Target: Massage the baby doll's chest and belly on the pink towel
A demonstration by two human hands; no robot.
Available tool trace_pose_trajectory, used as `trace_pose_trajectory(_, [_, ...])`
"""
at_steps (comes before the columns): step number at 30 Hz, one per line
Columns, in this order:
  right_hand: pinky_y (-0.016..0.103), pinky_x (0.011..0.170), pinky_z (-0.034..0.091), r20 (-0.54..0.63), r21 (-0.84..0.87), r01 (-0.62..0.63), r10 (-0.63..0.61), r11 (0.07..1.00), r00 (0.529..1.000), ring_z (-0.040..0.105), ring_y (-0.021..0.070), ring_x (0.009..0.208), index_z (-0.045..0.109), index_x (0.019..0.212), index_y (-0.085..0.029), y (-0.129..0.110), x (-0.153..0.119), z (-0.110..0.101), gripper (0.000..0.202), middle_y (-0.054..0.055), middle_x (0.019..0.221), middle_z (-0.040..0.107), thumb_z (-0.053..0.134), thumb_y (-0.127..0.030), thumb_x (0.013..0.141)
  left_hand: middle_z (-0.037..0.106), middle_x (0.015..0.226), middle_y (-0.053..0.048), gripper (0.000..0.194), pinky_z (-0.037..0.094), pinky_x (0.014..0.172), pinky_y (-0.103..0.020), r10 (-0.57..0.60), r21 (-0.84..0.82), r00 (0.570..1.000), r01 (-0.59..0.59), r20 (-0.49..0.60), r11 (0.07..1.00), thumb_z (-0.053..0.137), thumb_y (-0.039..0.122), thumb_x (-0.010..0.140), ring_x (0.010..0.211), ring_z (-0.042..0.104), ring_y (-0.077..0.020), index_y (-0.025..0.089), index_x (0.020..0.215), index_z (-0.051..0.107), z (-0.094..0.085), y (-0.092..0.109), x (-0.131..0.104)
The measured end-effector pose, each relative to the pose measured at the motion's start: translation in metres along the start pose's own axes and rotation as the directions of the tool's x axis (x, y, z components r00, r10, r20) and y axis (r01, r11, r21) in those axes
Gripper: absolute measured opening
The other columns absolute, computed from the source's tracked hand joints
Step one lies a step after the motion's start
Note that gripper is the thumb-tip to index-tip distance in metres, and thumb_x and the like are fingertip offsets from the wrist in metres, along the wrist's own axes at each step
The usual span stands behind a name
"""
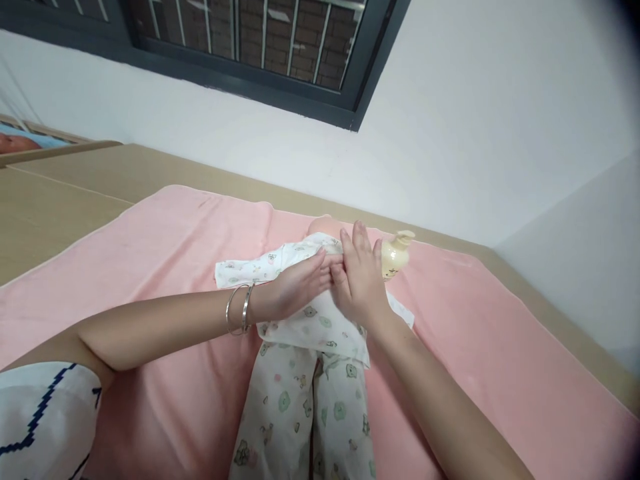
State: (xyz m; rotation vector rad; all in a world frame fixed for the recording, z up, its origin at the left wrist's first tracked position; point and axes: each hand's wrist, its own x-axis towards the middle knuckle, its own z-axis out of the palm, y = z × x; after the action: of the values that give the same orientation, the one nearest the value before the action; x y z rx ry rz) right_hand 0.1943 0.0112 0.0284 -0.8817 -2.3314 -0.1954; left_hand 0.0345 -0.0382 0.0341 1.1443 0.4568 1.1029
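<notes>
Over the chest of a small doll-like figure in a white printed top (325,320) and matching trousers (285,407), my two hands meet. My left hand (295,287) is held flat, its fingers stretched out to the right. Across those fingertips lies my right hand (363,280), with straight fingers pointing up and slightly apart. Nothing shows between them, though the contact area is partly hidden. Just behind my right hand stands a pale yellow pump bottle (395,257), its left side covered. Only a rounded skin-toned part (325,227) of the figure's head shows beyond the top.
A pink blanket (165,267) lies under the figure, on a wooden surface (90,180) against a white wall (450,133). Above is a dark-framed window (250,83) with bars. At the far left edge, a brownish object (17,143) rests on something blue behind a wooden rim.
</notes>
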Motion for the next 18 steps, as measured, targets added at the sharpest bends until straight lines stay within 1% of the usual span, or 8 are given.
trace_pose_trajectory(2, [0.066, 0.12, 0.018, 0.042, 0.105, -0.089, 0.085, 0.99, 0.995, 0.012, 0.033, 0.154, 0.014, 0.16, -0.019, -0.003, -0.001, 0.003, 0.062, 0.016, 0.165, 0.02, 0.027, -0.045, 0.106, 0.064, 0.134, -0.011, 0.047, 0.035, 0.119, -0.046, 0.184, 0.255, 0.976, -0.149, -0.118, 0.955, 0.04, 0.052, 0.099, 0.136, 0.05, -0.0269, 0.019, 0.122, 0.066, -0.013, -0.004, 0.0])
trace_pose_trajectory(4, [0.061, 0.118, 0.031, 0.096, 0.196, -0.125, 0.108, 0.973, 0.99, 0.027, 0.0318, 0.15, 0.026, 0.157, -0.017, -0.009, -0.002, 0.007, 0.058, 0.017, 0.158, 0.037, 0.032, -0.041, 0.104, 0.066, 0.128, -0.01, 0.033, 0.038, 0.116, -0.044, 0.383, 0.535, 0.906, -0.235, -0.183, 0.812, 0.049, 0.038, 0.097, 0.131, 0.053, -0.0254, 0.019, 0.116, 0.068, -0.023, -0.009, 0.001])
trace_pose_trajectory(6, [0.057, 0.115, 0.037, 0.137, 0.246, -0.117, 0.085, 0.962, 0.987, 0.043, 0.0296, 0.142, 0.04, 0.15, -0.017, -0.015, -0.004, 0.01, 0.05, 0.016, 0.148, 0.051, 0.034, -0.034, 0.103, 0.066, 0.121, -0.01, 0.026, 0.042, 0.112, -0.043, 0.515, 0.724, 0.835, -0.232, -0.194, 0.649, 0.051, 0.026, 0.093, 0.122, 0.058, -0.0238, 0.018, 0.111, 0.068, -0.031, -0.015, 0.004])
trace_pose_trajectory(7, [0.055, 0.116, 0.037, 0.15, 0.257, -0.109, 0.071, 0.96, 0.986, 0.046, 0.0286, 0.139, 0.045, 0.147, -0.017, -0.016, -0.004, 0.012, 0.048, 0.015, 0.146, 0.054, 0.034, -0.031, 0.102, 0.066, 0.117, -0.01, 0.026, 0.044, 0.11, -0.043, 0.547, 0.781, 0.813, -0.208, -0.197, 0.589, 0.05, 0.022, 0.091, 0.118, 0.059, -0.0233, 0.018, 0.109, 0.068, -0.035, -0.019, 0.006])
trace_pose_trajectory(9, [0.053, 0.119, 0.034, 0.171, 0.262, -0.112, 0.068, 0.958, 0.983, 0.046, 0.027, 0.14, 0.05, 0.144, -0.016, -0.016, -0.005, 0.015, 0.047, 0.014, 0.147, 0.054, 0.036, -0.029, 0.101, 0.065, 0.114, -0.01, 0.029, 0.047, 0.107, -0.043, 0.559, 0.848, 0.802, -0.134, -0.212, 0.513, 0.047, 0.016, 0.089, 0.114, 0.059, -0.0229, 0.017, 0.109, 0.067, -0.042, -0.027, 0.011])
trace_pose_trajectory(12, [0.051, 0.122, 0.029, 0.223, 0.263, -0.181, 0.123, 0.948, 0.967, 0.039, 0.0256, 0.146, 0.054, 0.143, -0.016, -0.007, -0.004, 0.019, 0.048, 0.012, 0.153, 0.047, 0.038, -0.033, 0.1, 0.065, 0.113, -0.009, 0.032, 0.048, 0.106, -0.043, 0.545, 0.888, 0.81, -0.067, -0.218, 0.455, 0.044, 0.011, 0.087, 0.114, 0.059, -0.0224, 0.018, 0.11, 0.065, -0.051, -0.038, 0.019])
trace_pose_trajectory(15, [0.053, 0.124, 0.025, 0.267, 0.217, -0.284, 0.223, 0.934, 0.937, 0.033, 0.0269, 0.149, 0.05, 0.147, -0.014, 0.005, -0.003, 0.02, 0.054, 0.013, 0.157, 0.041, 0.037, -0.041, 0.101, 0.067, 0.115, -0.008, 0.031, 0.048, 0.107, -0.043, 0.546, 0.908, 0.812, -0.051, -0.205, 0.417, 0.043, 0.014, 0.089, 0.116, 0.059, -0.0223, 0.019, 0.111, 0.064, -0.056, -0.045, 0.022])
trace_pose_trajectory(18, [0.058, 0.123, 0.023, 0.292, 0.083, -0.375, 0.337, 0.923, 0.895, 0.03, 0.0314, 0.15, 0.043, 0.15, -0.007, 0.005, -0.002, 0.018, 0.063, 0.019, 0.157, 0.039, 0.033, -0.046, 0.102, 0.065, 0.129, -0.011, 0.034, 0.043, 0.114, -0.046, 0.534, 0.927, 0.823, -0.026, -0.192, 0.374, 0.043, 0.02, 0.093, 0.126, 0.056, -0.0238, 0.016, 0.121, 0.062, -0.056, -0.047, 0.021])
